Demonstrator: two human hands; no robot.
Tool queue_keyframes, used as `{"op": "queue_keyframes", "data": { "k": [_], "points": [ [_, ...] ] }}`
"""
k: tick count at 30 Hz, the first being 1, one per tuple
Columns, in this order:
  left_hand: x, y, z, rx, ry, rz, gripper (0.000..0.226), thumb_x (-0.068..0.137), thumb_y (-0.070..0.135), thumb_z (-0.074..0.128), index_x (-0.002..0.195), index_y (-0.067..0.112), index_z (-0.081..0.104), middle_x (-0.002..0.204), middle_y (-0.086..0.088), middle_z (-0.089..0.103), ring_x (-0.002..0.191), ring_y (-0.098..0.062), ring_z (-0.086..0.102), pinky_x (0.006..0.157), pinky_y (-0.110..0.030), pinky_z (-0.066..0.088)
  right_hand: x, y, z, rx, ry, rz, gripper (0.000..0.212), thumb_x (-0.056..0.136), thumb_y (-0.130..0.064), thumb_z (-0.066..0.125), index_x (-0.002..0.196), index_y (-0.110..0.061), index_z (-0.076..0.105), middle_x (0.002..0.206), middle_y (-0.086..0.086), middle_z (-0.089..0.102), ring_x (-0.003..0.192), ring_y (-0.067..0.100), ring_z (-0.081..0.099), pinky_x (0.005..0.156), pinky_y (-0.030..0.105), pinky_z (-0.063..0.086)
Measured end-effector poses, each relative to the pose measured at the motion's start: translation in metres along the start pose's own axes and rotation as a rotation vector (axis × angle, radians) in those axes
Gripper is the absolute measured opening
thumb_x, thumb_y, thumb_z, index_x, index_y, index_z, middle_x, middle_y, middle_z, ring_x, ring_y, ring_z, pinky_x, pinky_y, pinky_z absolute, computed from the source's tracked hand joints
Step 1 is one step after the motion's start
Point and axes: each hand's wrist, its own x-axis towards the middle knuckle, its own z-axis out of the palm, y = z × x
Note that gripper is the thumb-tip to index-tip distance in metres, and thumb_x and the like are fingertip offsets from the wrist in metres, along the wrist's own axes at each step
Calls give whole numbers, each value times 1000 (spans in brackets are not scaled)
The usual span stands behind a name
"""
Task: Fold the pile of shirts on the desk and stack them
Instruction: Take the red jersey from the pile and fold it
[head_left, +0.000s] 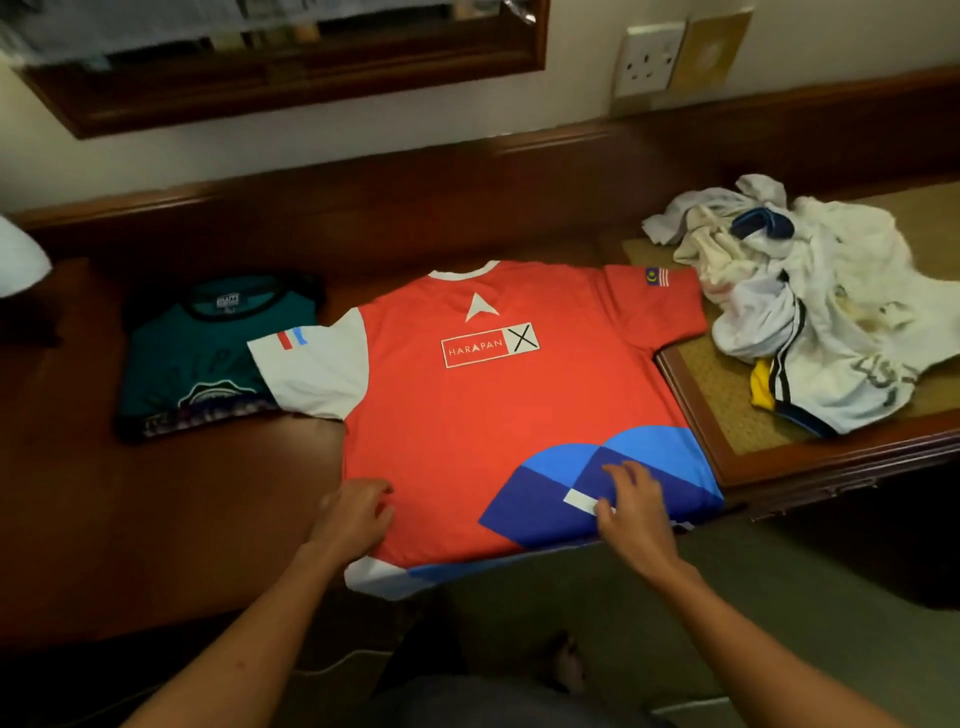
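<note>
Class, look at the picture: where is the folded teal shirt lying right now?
In the head view, the folded teal shirt lies on the dark wooden desk at the left, its right edge tucked under the white sleeve of the spread red jersey.

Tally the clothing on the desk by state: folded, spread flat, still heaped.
Folded: 1, the teal shirt
Spread flat: 1, the red shirt, both hands on its hem
Heaped: 1 white pile; shirts inside cannot be counted
Total: 2 shirts plus 1 pile
</note>
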Motion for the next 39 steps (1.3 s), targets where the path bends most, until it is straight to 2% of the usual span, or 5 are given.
{"op": "queue_keyframes", "data": {
  "k": [11,18,21,27,39],
  "points": [
    [106,-111,-67,347,27,476,34,79,21,64,112,25,69,107,-2,64,106,-25,57,85,-38,47,-100,-100,166,285,-99,25,19,75,-38,53,90,-29,59,78,-6,69,70,8,62,66,26,51],
    [156,-153,-77,426,-51,754,36,77,15,65,112,23,65,100,-3,66,93,-26,62,79,-39,50,-124,-205,230,259,-215,304,61,76,-38,70,131,-21,51,120,0,60,114,15,58,95,20,40],
    [167,-153,-80,411,-54,766,41,73,15,73,113,22,63,96,-5,69,84,-27,64,70,-38,52,-121,-229,267,473,-212,588,77,55,-57,59,122,-20,55,117,-1,58,112,15,58,93,28,45],
    [179,-147,-79,429,-16,781,26,75,21,79,100,20,71,87,-7,69,76,-28,63,61,-36,53,-124,-238,270,432,60,675,5,80,-22,63,80,-18,67,82,-3,62,83,17,62,69,27,39],
    [184,-133,-81,269,-19,772,32,72,-3,71,98,14,63,92,-9,67,79,-26,61,66,-37,54,-166,-219,226,165,182,555,14,73,-29,45,74,-21,57,71,2,65,67,26,62,60,37,47]
  ]
}}
